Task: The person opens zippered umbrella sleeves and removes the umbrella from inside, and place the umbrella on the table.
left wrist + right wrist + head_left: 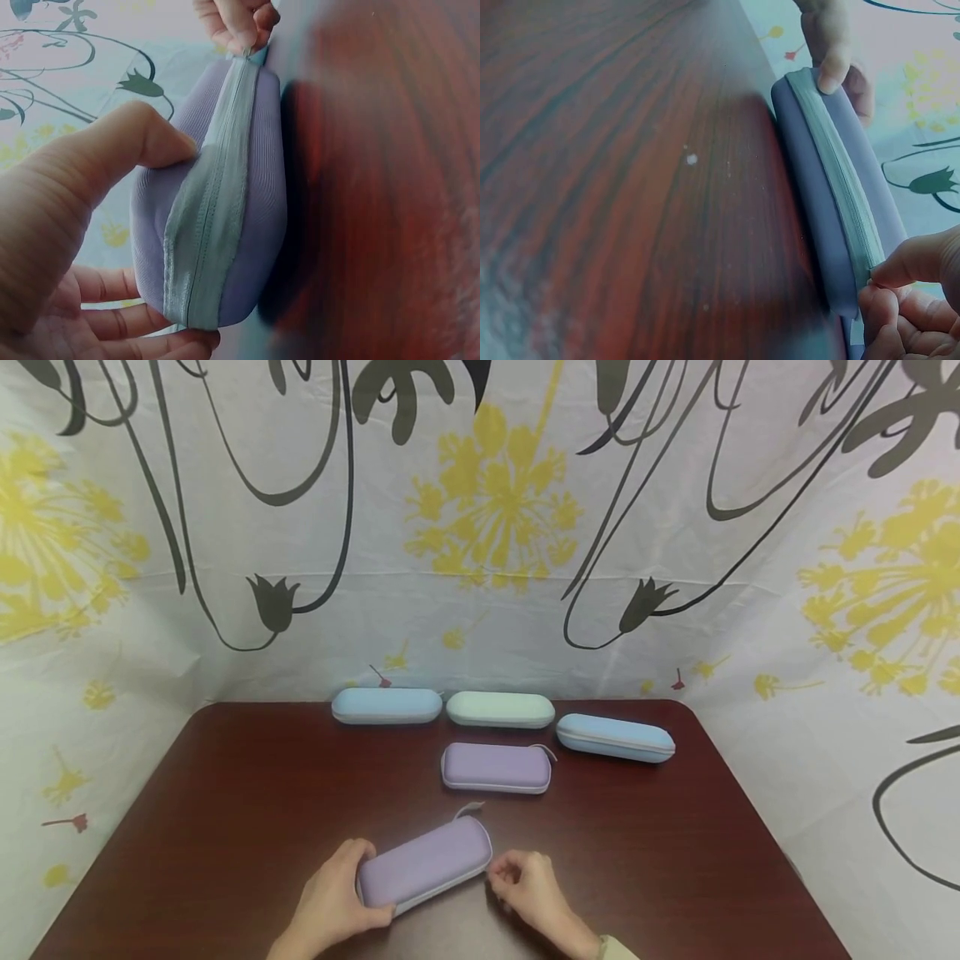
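Observation:
A purple zippered pencil case (426, 865) lies slanted near the front of the table, its grey loop sticking out at the far right corner. My left hand (330, 893) grips its left end, thumb on the near side and fingers round the far side. At the right end, my right hand (531, 892) pinches the small zipper pull. The pull is mostly hidden by the fingertips; a bit of metal shows in the left wrist view. The grey zipper (832, 161) looks closed along the side facing me, between the thumb and the pinching fingers.
Behind stands another purple case (497, 768). Farther back lie a blue case (387, 706), a mint green case (500, 710) and a second blue case (615, 737). The dark wooden table (225, 793) meets a flower-patterned cloth (480, 635) at the back and sides.

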{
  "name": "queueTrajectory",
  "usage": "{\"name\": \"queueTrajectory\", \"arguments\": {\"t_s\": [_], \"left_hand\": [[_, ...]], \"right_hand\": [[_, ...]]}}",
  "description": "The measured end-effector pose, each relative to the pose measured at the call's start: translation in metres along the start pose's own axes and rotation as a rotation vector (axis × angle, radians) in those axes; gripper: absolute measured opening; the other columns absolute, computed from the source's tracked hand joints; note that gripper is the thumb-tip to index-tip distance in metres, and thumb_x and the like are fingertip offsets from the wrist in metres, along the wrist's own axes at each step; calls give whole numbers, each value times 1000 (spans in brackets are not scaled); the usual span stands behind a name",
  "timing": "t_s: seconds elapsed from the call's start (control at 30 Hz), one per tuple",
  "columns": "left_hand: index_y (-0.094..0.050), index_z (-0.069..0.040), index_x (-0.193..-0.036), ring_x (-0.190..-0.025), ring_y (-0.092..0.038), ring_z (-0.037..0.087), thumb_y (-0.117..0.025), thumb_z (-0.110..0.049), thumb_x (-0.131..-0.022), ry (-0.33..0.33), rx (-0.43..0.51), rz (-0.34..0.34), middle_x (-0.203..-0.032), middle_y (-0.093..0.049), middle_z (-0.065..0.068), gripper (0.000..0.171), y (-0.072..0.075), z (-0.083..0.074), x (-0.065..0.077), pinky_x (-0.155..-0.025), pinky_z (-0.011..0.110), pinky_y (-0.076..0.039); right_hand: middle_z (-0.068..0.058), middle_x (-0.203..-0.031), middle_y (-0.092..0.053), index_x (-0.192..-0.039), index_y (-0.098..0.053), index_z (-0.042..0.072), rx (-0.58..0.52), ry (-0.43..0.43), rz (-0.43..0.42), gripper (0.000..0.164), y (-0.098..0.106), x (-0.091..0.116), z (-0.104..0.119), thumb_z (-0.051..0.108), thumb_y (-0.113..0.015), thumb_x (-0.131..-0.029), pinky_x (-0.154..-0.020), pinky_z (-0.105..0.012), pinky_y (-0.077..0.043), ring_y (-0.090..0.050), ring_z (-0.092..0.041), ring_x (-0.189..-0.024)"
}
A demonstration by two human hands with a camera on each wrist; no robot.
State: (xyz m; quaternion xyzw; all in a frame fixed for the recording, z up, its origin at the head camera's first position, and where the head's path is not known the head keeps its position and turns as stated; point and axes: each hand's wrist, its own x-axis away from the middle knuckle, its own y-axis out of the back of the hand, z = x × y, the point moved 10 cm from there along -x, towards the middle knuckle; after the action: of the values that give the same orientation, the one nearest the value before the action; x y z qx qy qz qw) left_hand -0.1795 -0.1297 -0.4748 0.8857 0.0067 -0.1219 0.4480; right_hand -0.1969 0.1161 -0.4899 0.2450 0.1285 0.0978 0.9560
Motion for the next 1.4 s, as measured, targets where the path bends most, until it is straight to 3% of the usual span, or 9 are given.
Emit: {"name": "queueTrajectory", "arguments": {"t_s": [0.2,0.67,0.93,1.4], "left_hand": [[-53,-17,-89,-65,-47,4,-85,-33,-41,32,-32,-38,-84,-46,-14,60,1,-2,9,-51,24,-39],[-54,-14,-89,-61,-46,7,-85,-41,-43,115,-71,-45,-81,-46,-8,62,-4,-12,21,-49,27,-38],[-53,-13,-90,-59,-46,8,-84,-43,-44,146,-89,-29,-80,-45,-5,63,-8,-19,25,-49,28,-39],[-53,-8,-92,-56,-47,12,-82,-55,-46,134,-149,1,-80,-48,0,72,-12,-37,31,-47,32,-40]], "right_hand": [[2,-54,-59,-74,-66,4,8,3,8,10,-1,-2,3,-6,-68,-74,-38,-14,-40,-45,6,-39],[2,-54,-59,-75,-67,5,-13,32,-10,10,-6,-8,8,-4,-69,-75,-38,-9,-36,-45,5,-39],[1,-55,-60,-76,-66,3,-25,23,15,9,-11,-8,8,-6,-68,-75,-37,-13,-38,-45,6,-40],[0,-57,-61,-76,-66,2,-26,26,13,9,-15,-14,6,-6,-68,-75,-37,-16,-41,-44,6,-39]]}}
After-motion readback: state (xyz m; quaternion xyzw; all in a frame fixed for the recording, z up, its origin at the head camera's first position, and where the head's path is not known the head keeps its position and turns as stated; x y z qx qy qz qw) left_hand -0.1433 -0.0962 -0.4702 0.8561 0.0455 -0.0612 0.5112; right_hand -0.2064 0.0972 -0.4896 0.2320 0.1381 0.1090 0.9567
